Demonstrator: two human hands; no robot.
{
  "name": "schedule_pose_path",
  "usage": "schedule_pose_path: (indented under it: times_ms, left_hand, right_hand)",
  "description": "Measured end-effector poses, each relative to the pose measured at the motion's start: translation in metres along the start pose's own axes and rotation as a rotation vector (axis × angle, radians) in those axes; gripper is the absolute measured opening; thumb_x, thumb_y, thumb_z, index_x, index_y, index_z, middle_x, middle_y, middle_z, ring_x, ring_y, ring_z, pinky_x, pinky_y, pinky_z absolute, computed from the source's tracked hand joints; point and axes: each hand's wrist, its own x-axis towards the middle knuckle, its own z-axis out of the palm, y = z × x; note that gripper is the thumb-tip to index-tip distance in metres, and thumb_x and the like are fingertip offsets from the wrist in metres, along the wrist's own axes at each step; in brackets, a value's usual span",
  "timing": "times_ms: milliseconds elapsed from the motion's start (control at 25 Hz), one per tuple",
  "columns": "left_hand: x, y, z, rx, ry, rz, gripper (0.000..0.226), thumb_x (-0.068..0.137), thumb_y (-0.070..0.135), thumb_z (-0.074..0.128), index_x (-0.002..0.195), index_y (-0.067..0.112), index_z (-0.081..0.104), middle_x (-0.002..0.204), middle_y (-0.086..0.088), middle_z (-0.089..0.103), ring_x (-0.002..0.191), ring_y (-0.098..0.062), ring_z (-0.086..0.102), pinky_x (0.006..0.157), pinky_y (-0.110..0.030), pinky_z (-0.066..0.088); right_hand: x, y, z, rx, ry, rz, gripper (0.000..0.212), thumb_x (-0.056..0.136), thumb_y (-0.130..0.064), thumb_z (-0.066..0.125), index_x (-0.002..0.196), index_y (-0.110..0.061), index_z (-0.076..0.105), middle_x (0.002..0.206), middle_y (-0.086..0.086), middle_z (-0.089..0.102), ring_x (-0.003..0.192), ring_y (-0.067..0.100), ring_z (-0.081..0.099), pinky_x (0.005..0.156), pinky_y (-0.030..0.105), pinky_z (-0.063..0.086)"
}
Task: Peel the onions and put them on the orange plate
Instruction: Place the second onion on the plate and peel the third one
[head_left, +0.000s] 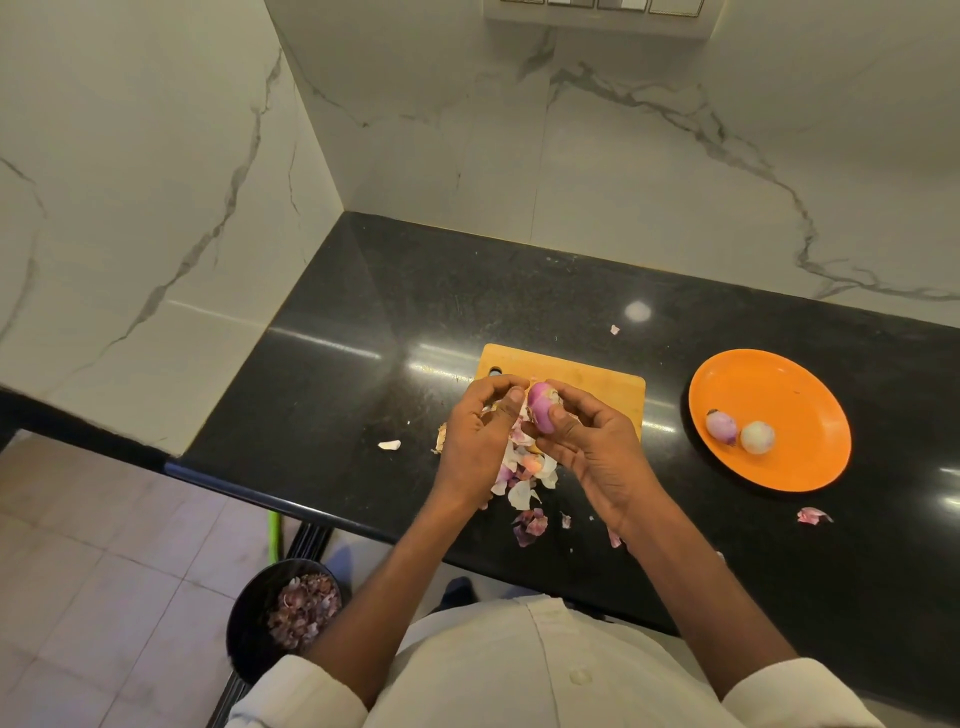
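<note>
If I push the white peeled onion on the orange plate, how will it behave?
The white peeled onion looks round, so it would likely roll, perhaps into the purple onion beside it. The orange plate has a raised rim, probably stopping it.

cutting board (597, 384) partly behind hands, switch panel (597, 5) cropped (top edge), bin (249, 623) half-hidden
</note>
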Motion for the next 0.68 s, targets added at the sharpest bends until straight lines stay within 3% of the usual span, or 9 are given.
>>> schedule_pose_path:
  times_ms: [200,400,520,680]
  left_hand:
    - [0.003,-0.003,-0.006,0.051,-0.113,0.067,0.024,0.106,0.017,0.066,0.129,0.018,0.07,0.12,0.004,0.075,0.114,-0.012,0.072,0.095,-0.027,0.059]
    - [0.004,-0.005,-0.008,0.394,-0.194,0.285,0.034,0.107,0.014,0.061,0.141,0.014,0.061,0.129,-0.001,0.068,0.118,-0.013,0.067,0.102,-0.033,0.059]
    - [0.005,-0.005,-0.004,0.444,-0.191,0.286,0.027,0.106,0.016,0.062,0.132,0.012,0.061,0.12,-0.001,0.066,0.108,-0.014,0.067,0.094,-0.038,0.06]
    - [0.001,-0.001,0.009,0.425,-0.076,0.196,0.015,0.101,0.021,0.068,0.11,0.015,0.058,0.097,-0.002,0.062,0.083,-0.019,0.062,0.071,-0.045,0.057]
  right_hand:
    - [0.002,-0.002,-0.004,-0.079,-0.015,-0.025,0.032,0.099,-0.008,0.068,0.13,-0.01,0.071,0.126,0.008,0.076,0.116,0.026,0.074,0.098,0.042,0.06]
    - [0.002,-0.003,-0.007,0.0,-0.009,-0.017,0.027,0.101,-0.008,0.062,0.126,-0.009,0.072,0.123,0.008,0.077,0.114,0.023,0.074,0.085,0.029,0.062]
    - [0.003,-0.002,-0.008,-0.004,-0.024,-0.014,0.029,0.1,-0.008,0.063,0.128,-0.007,0.071,0.123,0.01,0.076,0.114,0.024,0.074,0.086,0.03,0.062]
    - [0.003,0.002,-0.004,-0.025,-0.038,-0.023,0.045,0.088,-0.018,0.071,0.131,-0.004,0.07,0.127,0.012,0.075,0.117,0.027,0.073,0.097,0.039,0.062]
